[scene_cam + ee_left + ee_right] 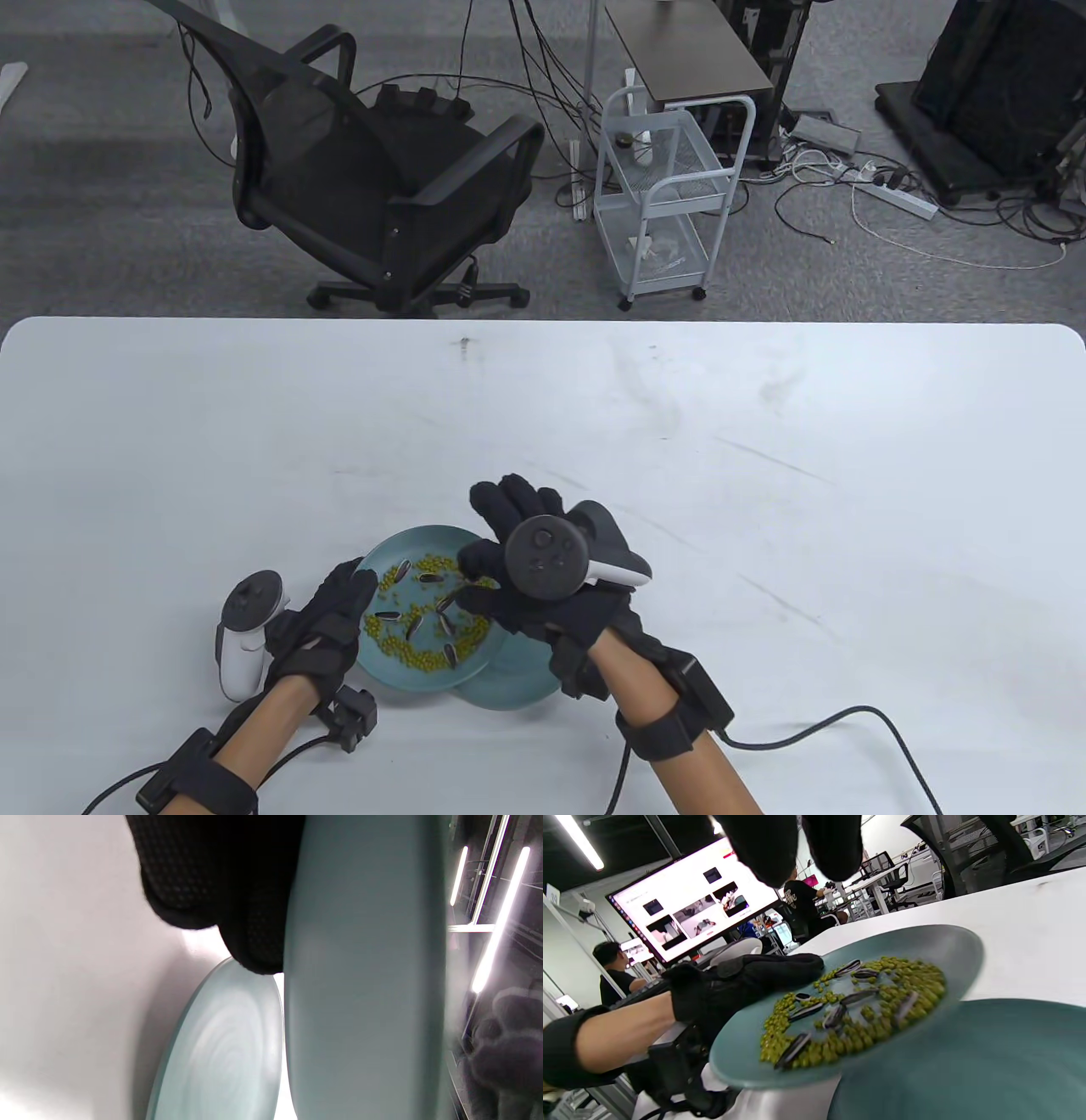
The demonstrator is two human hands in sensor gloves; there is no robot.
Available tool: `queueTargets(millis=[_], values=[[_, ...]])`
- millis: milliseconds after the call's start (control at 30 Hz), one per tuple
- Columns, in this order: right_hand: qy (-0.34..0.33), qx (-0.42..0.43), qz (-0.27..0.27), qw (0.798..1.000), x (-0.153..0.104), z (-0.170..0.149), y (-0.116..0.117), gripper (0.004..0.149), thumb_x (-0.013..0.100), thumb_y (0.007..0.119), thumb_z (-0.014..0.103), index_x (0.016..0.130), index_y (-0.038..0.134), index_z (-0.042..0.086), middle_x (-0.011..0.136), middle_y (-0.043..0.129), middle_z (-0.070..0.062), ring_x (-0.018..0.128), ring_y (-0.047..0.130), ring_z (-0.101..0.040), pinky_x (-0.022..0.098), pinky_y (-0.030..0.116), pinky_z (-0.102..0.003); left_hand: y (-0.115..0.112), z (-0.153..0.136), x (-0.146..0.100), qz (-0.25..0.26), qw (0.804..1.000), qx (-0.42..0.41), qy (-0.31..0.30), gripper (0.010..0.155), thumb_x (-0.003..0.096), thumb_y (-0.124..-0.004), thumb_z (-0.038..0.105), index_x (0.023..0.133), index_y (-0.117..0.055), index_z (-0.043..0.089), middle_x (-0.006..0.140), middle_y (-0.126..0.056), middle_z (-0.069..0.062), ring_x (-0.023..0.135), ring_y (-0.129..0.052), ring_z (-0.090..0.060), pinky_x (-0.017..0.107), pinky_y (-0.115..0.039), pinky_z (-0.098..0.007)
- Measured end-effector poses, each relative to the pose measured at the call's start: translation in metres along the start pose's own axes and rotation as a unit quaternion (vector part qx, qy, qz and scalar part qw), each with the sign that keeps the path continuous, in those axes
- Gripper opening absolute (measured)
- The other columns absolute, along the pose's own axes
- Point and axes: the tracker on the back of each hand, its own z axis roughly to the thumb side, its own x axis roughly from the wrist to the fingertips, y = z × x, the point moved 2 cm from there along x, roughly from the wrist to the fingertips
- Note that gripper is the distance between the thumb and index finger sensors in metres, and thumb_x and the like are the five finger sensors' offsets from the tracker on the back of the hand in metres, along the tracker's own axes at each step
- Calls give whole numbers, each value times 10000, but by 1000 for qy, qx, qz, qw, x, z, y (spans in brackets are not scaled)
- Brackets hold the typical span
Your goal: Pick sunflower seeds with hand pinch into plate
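The white tabletop was seen from above, with both gloved hands entering at its near edge. Furthest left, a white tracker was strapped to the black-gloved left hand. That hand gripped the left rim of the upper teal ceramic plate; in the left wrist view its fingers were pressed against the plate's underside. The upper plate was held tilted, its right edge overlapping a second teal ceramic plate that lay flat on the table.

The striped black-and-grey sunflower seeds were located on the upper plate, scattered among small green mung beans. In the right wrist view the seeds lay flat across the bean layer.

To the right, the black-gloved right hand was positioned over the right part of the upper plate, with a dark round tracker on its back. Its thumb and forefinger were brought down close together at the beans, but whether a seed was pinched between them could not be told. In the right wrist view two fingertips hung apart above the plate.
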Motion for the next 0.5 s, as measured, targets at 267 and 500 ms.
queueTargets(millis=[267, 500], values=[[16, -132, 81, 988, 31, -4, 45, 487, 622, 846, 195, 1008, 667, -42, 1127, 72, -400, 926, -22, -689, 579, 53, -803, 1, -3, 2, 29, 999, 24, 3, 477, 638, -562, 432, 1036, -433, 202, 814, -875, -13, 457, -1072, -122, 364, -905, -305], [17, -144, 116, 983, 31, -7, 55, 482, 618, 848, 186, 1010, 673, -34, 1125, 81, -404, 925, -14, -692, 578, 58, -804, -4, -5, 4, 15, 999, 28, 4, 477, 637, -567, 429, 1035, -438, 199, 811, -876, -16, 454, -1072, -126, 362, -904, -309]])
